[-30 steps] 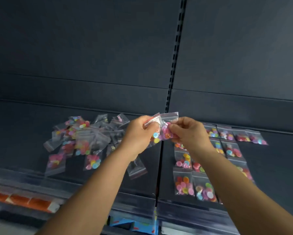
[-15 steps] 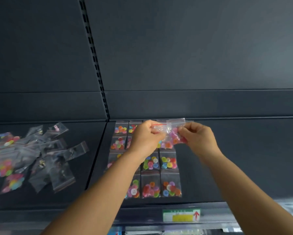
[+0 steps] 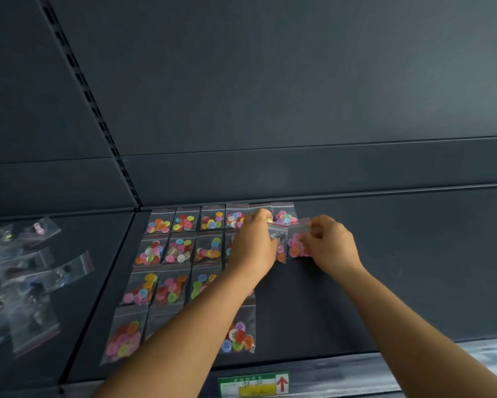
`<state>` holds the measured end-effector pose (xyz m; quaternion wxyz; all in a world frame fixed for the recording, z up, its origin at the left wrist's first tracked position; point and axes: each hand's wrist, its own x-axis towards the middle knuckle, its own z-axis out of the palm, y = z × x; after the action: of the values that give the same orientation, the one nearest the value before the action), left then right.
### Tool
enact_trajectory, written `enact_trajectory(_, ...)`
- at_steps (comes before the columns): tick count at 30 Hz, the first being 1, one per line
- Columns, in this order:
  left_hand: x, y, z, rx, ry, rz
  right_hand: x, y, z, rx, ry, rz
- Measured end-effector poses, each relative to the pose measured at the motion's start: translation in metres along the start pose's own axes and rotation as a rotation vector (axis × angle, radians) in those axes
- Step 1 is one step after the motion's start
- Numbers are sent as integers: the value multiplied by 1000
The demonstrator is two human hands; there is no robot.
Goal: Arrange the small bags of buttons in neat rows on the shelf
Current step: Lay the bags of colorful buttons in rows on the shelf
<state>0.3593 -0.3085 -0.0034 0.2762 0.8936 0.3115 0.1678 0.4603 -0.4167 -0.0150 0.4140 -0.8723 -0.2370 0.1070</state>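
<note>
Clear bags of buttons, two in my fingers at the grid's right edge.
My left hand [image 3: 251, 248] pinches one bag [image 3: 279, 244], my right hand [image 3: 329, 248] another [image 3: 296, 242], low over the shelf [image 3: 399, 268] to extend the second row.

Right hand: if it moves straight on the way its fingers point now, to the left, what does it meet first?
Probably the small clear bag of pink buttons that the right hand already pinches, then the left hand just beyond; depth is unclear.
</note>
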Motion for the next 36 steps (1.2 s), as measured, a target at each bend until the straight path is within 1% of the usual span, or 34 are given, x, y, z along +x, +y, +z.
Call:
enact_trajectory(2,-1,-1,0,167,34,52,0,2,2,-99,-15,-40)
enact_trajectory(4,-3,-5,-2,267,77,142,-1,3,2,-196,-2,-116)
enact_trajectory(6,-6,-10,-3,294,33,255,-3,3,2,-267,-9,-202)
enact_trajectory(8,-9,-15,-2,323,-69,316,-5,3,3,-325,-63,-257)
enact_trajectory(9,-11,-17,-1,344,-111,321,-6,3,4,-340,-94,-270)
enact_trajectory(11,-13,-20,1,374,-145,304,-8,3,5,-333,-123,-281)
enact_trajectory(15,-13,-21,3,400,-121,287,-7,0,7,-331,-110,-298)
enact_trajectory(18,-13,-18,3,376,-102,272,-6,-3,6,-334,-119,-293)
enact_trajectory(27,-11,-17,0,430,-115,272,-7,-8,5,-362,-135,-285)
enact_trajectory(31,-13,-15,-5,407,-121,252,-11,-11,4,-431,-139,-280)
enact_trajectory(36,-26,-16,-22,383,-58,205,-19,-29,5,-457,-125,-344)
